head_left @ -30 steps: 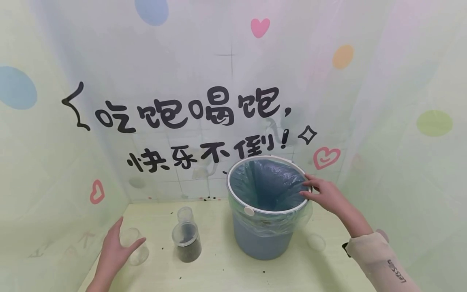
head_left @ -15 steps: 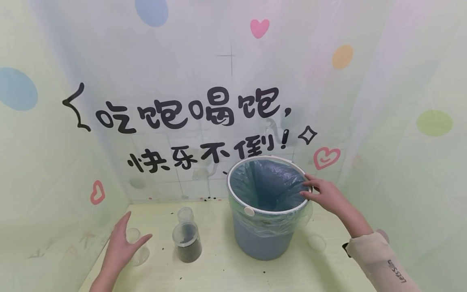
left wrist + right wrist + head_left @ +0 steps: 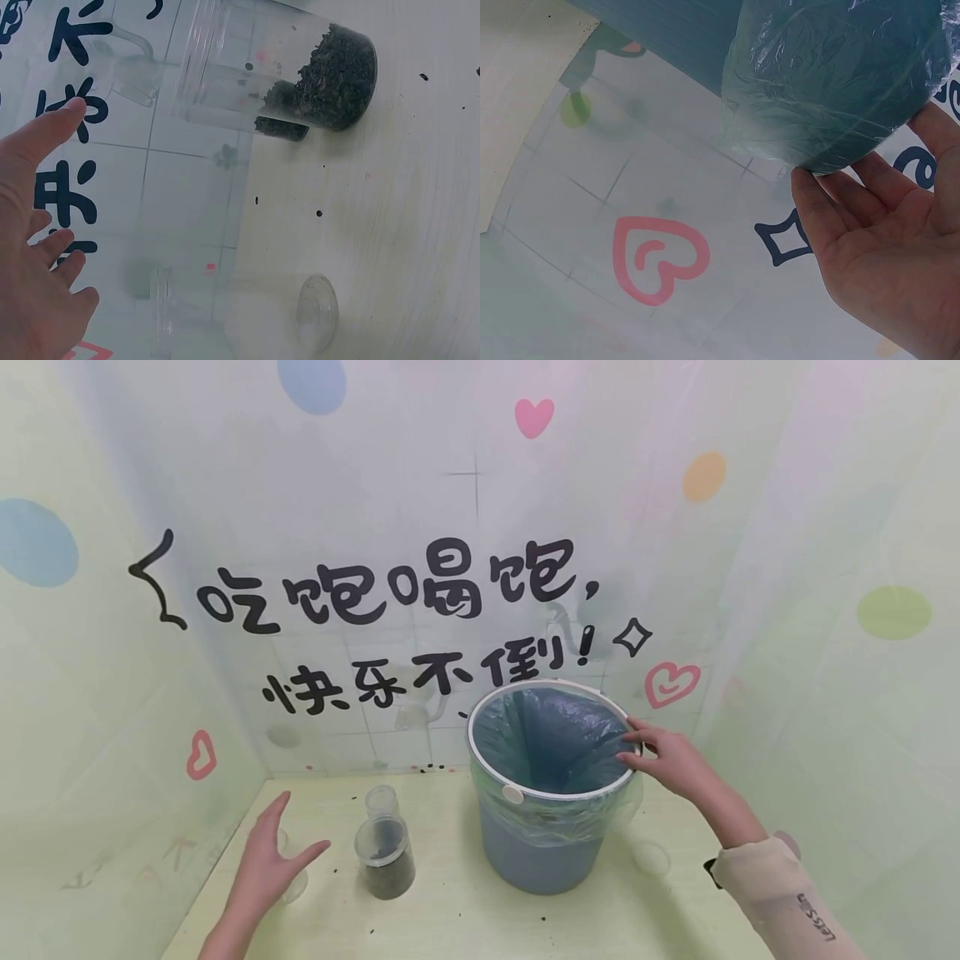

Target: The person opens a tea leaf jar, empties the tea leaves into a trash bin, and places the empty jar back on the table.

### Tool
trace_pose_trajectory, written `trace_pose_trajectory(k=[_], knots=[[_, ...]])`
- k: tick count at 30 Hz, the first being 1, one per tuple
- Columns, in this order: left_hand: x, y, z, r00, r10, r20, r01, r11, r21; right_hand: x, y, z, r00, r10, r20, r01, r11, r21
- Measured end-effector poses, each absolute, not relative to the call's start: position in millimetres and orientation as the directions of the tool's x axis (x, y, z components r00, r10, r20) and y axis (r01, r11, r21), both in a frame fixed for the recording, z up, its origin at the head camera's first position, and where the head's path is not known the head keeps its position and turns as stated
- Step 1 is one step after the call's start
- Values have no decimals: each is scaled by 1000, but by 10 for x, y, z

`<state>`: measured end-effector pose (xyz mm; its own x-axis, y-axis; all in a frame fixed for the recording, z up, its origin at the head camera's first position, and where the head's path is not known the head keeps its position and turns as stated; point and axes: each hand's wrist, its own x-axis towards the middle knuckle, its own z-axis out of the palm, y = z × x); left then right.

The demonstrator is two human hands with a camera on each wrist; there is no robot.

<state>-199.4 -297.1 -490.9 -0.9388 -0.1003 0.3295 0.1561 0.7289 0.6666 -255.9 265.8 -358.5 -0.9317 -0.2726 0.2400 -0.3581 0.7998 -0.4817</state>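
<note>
Backdrop: a pale wall sheet (image 3: 450, 485) printed with black characters, hearts and coloured spots; below it, a light desk (image 3: 450, 918) carrying all items; on the desk, right of centre, 1 blue-grey bin (image 3: 536, 864), upright, with a white rim; a translucent liner (image 3: 573, 727) lines the bin and is folded over the outside.

Right hand (image 3: 670, 762): at the right side of the bin; fingers loosely extended and a little apart, the tips laid over the rim in contact with the liner; left hand (image 3: 272, 866): at the left of the desk, thumb and fingers spread wide, holding nothing.

Dark-filled jar (image 3: 385, 860): transparent, upright, between the left hand and the bin, part filled with dark flakes; clear jar (image 3: 296, 887): just beyond the left hand and partly hidden by it, contact not determinable; small cup (image 3: 382, 800): behind the dark-filled jar, some dark flakes inside; round clear item (image 3: 651, 858): right of the bin, too faint to identify; dark specks (image 3: 543, 919): scattered over the desk.
</note>
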Motion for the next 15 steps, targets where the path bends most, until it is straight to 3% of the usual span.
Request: trace_pose_trajectory(k=[15], knots=[[-2032, -2762, -5005, -939, -54, 339, 196, 728, 657, -2559, 2658, -3576, -931, -277, 238, -361, 797, -484]])
